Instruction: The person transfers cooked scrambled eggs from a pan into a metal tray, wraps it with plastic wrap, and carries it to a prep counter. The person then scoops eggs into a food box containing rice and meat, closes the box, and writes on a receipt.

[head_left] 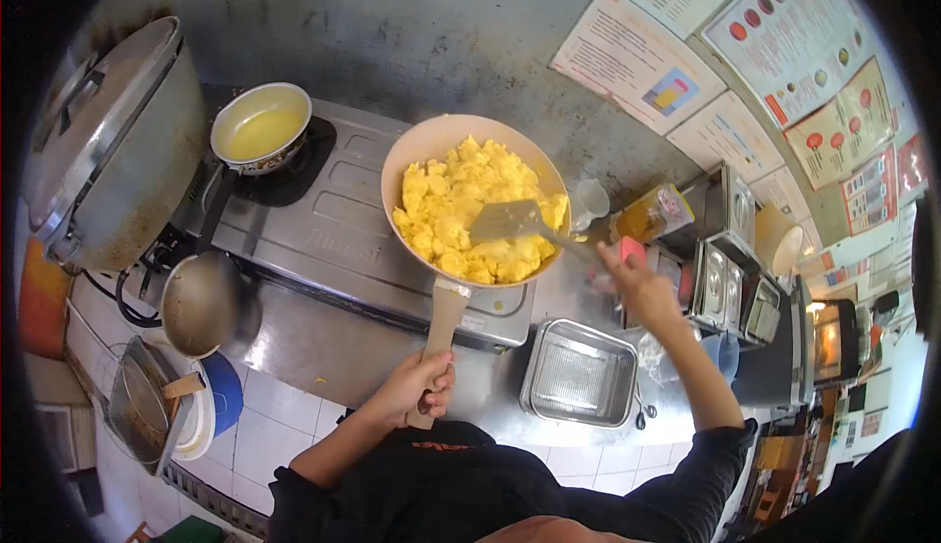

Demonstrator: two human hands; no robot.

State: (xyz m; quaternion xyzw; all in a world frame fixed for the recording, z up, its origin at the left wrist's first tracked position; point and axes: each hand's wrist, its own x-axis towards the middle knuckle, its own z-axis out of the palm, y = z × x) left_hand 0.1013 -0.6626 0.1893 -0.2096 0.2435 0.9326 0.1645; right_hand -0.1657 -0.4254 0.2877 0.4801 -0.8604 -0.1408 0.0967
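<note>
My left hand (pixel 420 387) is closed around the beige handle of a frying pan (pixel 394 166). Yellow scrambled eggs (pixel 441 195) in small lumps fill much of the pan, which is over the right part of the stove. In my right hand (pixel 635 286) is a spatula (pixel 505 221) with a dark grey blade, its end resting on the eggs at the pan's right side. Something pink shows at my right fingers; whether it is part of the spatula's handle I cannot tell.
A small pot (pixel 263 123) with yellow liquid stands on the left burner of the stove (pixel 343 220). Beside it is a large lidded metal pot (pixel 137 141). A rectangular metal tray (pixel 580 371) and scissors (pixel 644 411) lie on the counter, with metal containers (pixel 720 283) at the right.
</note>
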